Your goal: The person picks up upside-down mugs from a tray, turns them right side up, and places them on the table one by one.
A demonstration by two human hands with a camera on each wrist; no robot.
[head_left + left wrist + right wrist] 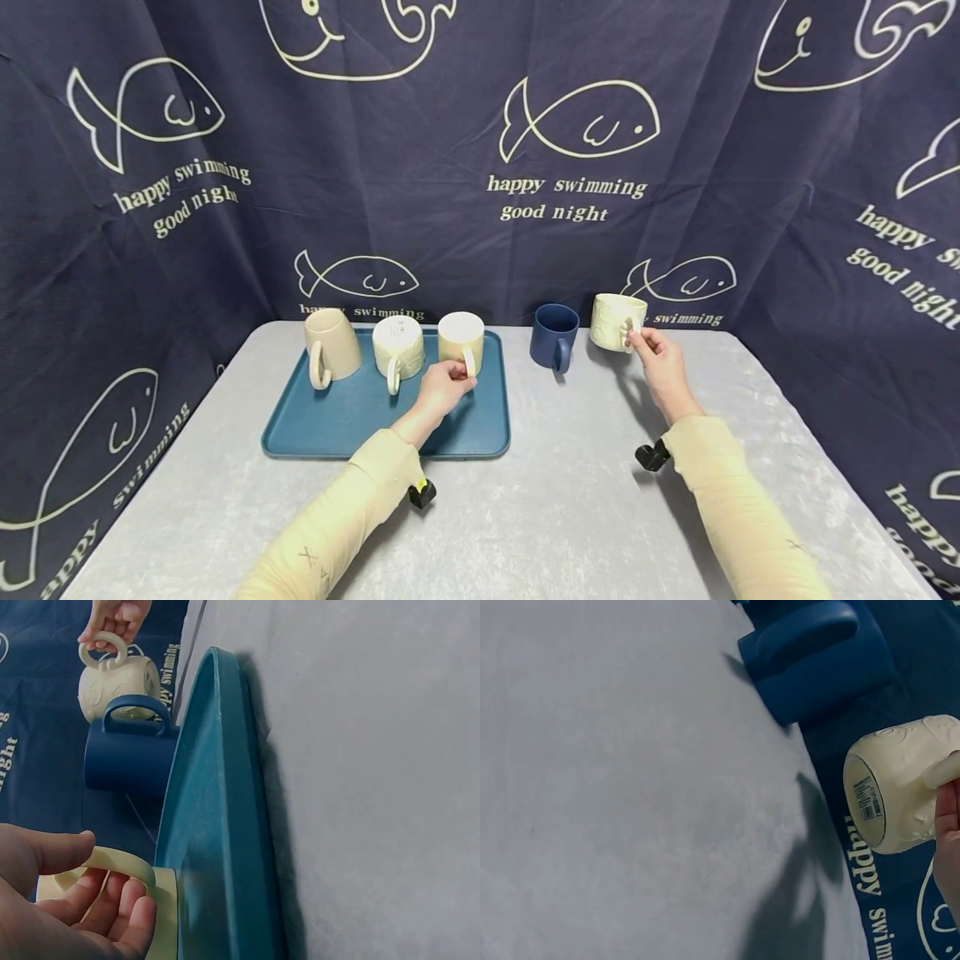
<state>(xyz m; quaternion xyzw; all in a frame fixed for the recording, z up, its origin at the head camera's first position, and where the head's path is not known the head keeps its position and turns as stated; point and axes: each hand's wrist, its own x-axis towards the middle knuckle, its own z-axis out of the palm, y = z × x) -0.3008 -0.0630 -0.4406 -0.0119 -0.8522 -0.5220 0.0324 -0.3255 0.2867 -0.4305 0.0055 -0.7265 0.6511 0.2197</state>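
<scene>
On the right half of the tray, my left hand (442, 390) pinches the handle of a pale yellow mug (453, 342). Its thumb lies on one side of the handle, fingers curled on the other in the left wrist view. My right hand (664, 367) holds a cream embossed mug (609, 320) by the handle, off the table at the back right. A label shows on this mug's base in the right wrist view. Between the hands, a navy blue mug (550, 337) stands upright on the table, its handle toward me.
The blue-green tray (337, 429) lies on the grey table (555, 500). An upside-down beige mug (339, 346) and an upside-down cream embossed mug (411, 354) stand on its back left part. Dark fish-print cloth (420, 167) hangs close behind the table.
</scene>
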